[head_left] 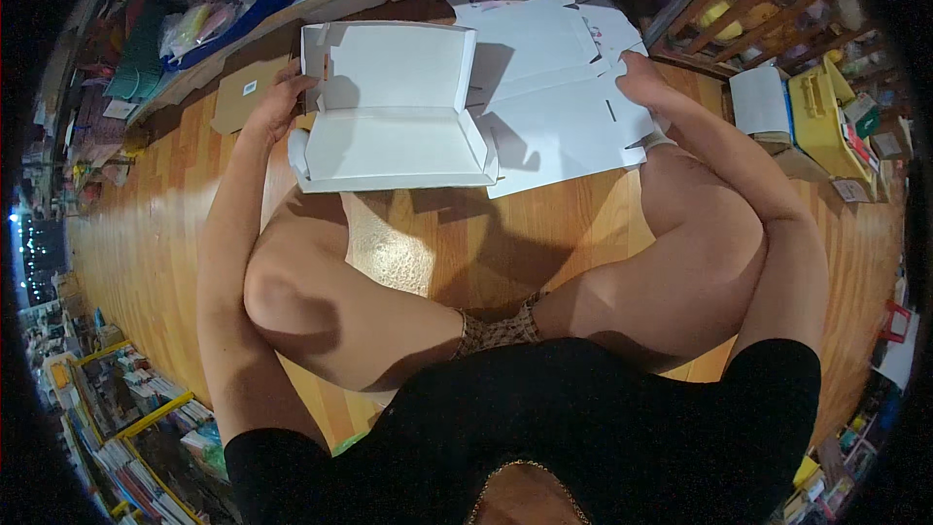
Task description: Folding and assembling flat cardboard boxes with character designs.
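An opened white cardboard box (pixel 389 141) with its lid raised stands ahead of me, left of centre. My left hand (pixel 279 104) is closed on the box's left side, its fingertips at the edge of the lid. To the right, an unfolded white box blank (pixel 559 122) with cut flaps and slots lies flat, partly behind the box. At the blank's right edge my right hand (pixel 641 80) is closed on the cardboard, with most of its fingers hidden from view. Shadows fall across the blank.
Brown cardboard (pixel 233 87) lies beyond my left hand. A wooden slatted rack (pixel 748 15) stands at the far right, near a yellow container (pixel 821 112). Shelved goods line the far side, and yellow-edged crates (pixel 126 428) sit at the lower left on the wood floor.
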### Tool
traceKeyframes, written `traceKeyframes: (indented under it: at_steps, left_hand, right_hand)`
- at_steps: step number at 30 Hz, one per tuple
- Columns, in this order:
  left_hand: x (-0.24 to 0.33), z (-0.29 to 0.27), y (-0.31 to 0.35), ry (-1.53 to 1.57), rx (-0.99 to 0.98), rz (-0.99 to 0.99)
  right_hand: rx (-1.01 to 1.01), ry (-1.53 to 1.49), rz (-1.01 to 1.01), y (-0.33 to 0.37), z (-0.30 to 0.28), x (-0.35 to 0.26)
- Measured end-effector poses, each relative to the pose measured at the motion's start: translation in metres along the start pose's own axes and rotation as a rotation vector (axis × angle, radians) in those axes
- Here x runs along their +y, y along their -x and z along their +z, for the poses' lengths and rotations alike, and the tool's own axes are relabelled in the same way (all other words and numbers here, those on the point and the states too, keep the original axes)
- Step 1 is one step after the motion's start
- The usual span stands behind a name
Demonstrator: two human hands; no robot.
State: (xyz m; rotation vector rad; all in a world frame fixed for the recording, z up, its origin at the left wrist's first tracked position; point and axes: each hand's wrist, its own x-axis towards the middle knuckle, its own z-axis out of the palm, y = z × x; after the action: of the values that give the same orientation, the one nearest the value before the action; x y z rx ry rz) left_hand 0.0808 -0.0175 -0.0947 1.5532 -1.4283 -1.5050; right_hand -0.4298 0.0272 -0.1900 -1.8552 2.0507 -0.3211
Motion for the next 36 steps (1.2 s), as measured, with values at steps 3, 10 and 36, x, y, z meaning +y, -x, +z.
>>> traceKeyframes:
  at_steps: [3,10,36]
  left_hand:
    - [0.002,0.004,0.001,-0.014,0.003,-0.01]
    - [-0.001,0.003,0.003,0.009,0.017,0.002]
    - [-0.012,-0.014,0.007,0.073,-0.04,-0.023]
  right_hand:
    - [-0.034,0.0,0.039,0.0,-0.001,-0.012]
    - [-0.098,0.086,0.028,0.006,-0.008,-0.037]
    - [-0.351,-0.442,-0.152,-0.01,-0.104,-0.038]
